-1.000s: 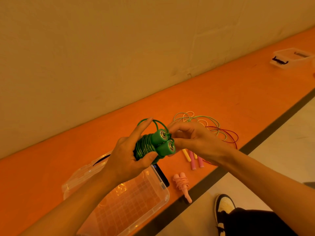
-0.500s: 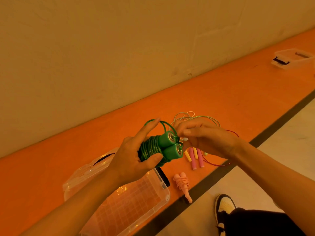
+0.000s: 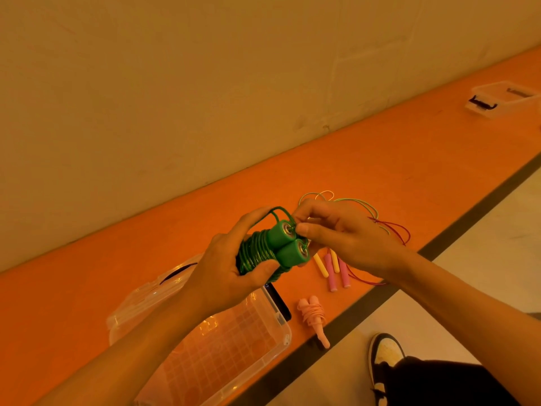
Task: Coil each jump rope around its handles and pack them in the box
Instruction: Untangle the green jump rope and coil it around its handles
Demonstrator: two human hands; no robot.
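Green jump rope [image 3: 288, 254] outside clear box [image 3: 234, 347]

One wide-angle view, worn on the person's head, looks forward and down. It is tilted, so the bench [image 3: 380, 159] runs diagonally from lower left to upper right. The left hand [image 3: 228, 271] and right hand [image 3: 345, 238], both gripping a rope [image 3: 257, 253], sit nearest, mid-frame. The wall [image 3: 205, 83] fills the far upper half, and the floor [image 3: 483, 230] lies at lower right.

Plain indoor room, orange ledge [image 3: 380, 159], bare beige wall [image 3: 205, 83]
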